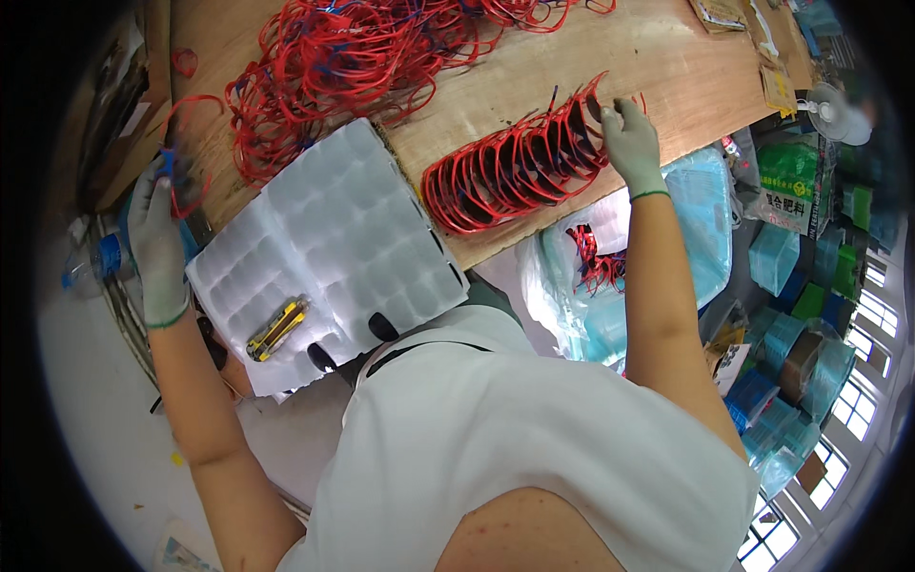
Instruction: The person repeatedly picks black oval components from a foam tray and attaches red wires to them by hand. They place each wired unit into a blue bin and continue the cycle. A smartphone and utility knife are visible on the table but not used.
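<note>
My left hand (152,234), in a pale glove with a green cuff, is closed on a red glasses frame (195,176) with a blue piece at the grip. At the right end of a row of red-framed glasses with dark lenses (515,162), my gloved right hand (631,148) pinches the last pair; its fingertips partly hide the hold. A grey dimpled plastic sheet (334,210) lies between my hands at the table's front. On it rests a yellow and black utility knife (276,329), with two dark lenses (383,327) near its front edge.
A large tangled heap of red frames (343,67) with blue bits covers the back of the wooden table (667,57). Below the table's right edge stands a clear bluish bin (701,210) with red pieces in a bag. Stacked containers (777,343) fill the far right.
</note>
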The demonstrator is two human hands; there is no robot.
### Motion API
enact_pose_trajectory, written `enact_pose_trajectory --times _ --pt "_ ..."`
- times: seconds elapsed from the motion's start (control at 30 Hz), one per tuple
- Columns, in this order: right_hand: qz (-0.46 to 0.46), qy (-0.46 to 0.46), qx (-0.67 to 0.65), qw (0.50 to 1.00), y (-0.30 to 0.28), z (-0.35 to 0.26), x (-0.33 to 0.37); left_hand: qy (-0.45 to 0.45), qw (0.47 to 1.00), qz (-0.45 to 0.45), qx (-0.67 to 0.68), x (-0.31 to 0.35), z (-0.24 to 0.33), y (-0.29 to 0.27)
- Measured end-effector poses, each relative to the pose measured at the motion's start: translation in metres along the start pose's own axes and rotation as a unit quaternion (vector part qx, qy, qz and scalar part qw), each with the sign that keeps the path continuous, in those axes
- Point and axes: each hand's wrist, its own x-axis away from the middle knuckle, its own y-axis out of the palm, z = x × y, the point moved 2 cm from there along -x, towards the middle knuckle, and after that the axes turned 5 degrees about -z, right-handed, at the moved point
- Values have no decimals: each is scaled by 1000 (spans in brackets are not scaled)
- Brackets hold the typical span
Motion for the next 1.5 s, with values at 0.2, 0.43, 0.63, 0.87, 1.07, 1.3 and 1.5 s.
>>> enact_pose_trajectory --times 0.2,0.43,0.63,0.87,1.07,1.3,1.5 --pt "81 -45 -175 980 -27 -81 92 158 978 -77 -112 138 14 -20" --pt "-99 -227 -203 947 23 -257 257 289 942 4 -170 253 -13 -47" --pt "-224 -167 69 958 46 -318 289 222 961 164 -25 283 -28 -70" --pt "-174 -163 46 970 60 -317 295 3 947 59 314 300 -37 -95" --pt "-168 -249 -75 951 43 -331 302 -33 923 -102 369 316 -14 -69" --pt "-358 -9 -513 780 -26 -368 335 -30 945 -300 129 315 7 -36" --pt "-345 -55 -565 747 -28 -358 314 123 941 -313 -33 306 27 3"
